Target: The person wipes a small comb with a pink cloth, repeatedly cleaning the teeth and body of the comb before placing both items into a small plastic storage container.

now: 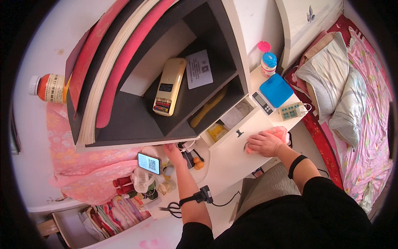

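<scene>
My right hand [264, 143] lies palm down over a crumpled pink cloth [277, 133] on the white desktop [224, 162], its fingers gathered on the fabric. My left hand [173, 153] reaches to the lower edge of the shelf unit [149, 141]; its fingertips are partly hidden there. Beside that hand are a white charger with a cable [187, 145] and small orange objects [198, 163]. A lit phone [149, 163] stands to its left. Between my hands and the shelf, a shallow open drawer [238, 133] holds a yellow packet [217, 132].
In the shelf lie a remote control [170, 87] with exposed batteries and a printed white card [199, 69]. A digital scale [263, 103], power strip [289, 111] and blue-capped container [269, 63] stand at right. Scissors [172, 210] and a small fan [143, 180] are near my left arm.
</scene>
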Available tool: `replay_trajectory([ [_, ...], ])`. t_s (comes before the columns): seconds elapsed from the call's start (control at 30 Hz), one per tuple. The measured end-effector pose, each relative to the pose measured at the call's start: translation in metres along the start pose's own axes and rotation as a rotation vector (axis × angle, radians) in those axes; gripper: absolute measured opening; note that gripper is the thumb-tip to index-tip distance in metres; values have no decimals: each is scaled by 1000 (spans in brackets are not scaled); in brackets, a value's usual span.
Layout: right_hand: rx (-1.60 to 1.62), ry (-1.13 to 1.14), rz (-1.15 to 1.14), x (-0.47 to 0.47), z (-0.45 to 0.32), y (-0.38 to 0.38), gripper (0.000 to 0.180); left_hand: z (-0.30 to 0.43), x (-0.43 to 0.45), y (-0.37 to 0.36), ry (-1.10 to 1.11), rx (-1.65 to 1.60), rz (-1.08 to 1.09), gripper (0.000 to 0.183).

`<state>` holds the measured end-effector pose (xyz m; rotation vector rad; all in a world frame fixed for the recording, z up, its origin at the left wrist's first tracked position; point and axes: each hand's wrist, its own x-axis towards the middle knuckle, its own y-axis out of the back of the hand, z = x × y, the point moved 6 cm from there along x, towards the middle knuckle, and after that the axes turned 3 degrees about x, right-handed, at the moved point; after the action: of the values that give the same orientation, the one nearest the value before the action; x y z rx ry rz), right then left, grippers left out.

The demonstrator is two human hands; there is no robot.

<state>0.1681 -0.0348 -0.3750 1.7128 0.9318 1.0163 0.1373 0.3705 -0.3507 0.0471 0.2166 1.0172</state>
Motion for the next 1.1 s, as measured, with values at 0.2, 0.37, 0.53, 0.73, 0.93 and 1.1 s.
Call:
replay_trajectory([
  [0.2,-3,1,39,2,-1,6,26,23,-42,15,83,-139,47,39],
  [0.37,-6,-1,4,-1,2,7,27,103,-118,-5,-511,416,-31,29],
  [0.53,13,7,41,0,0,8,27,106,-183,-99,-1012,776,-676,35],
  [0.73,20,11,86,2,-1,7,27,49,-177,-151,-758,1165,-834,29],
  [0.93,14,13,69,1,0,9,30,45,-196,-148,-828,1148,-754,17],
  [1.1,-4,23,28,1,0,8,34,47,-215,-140,-772,1132,-774,16],
])
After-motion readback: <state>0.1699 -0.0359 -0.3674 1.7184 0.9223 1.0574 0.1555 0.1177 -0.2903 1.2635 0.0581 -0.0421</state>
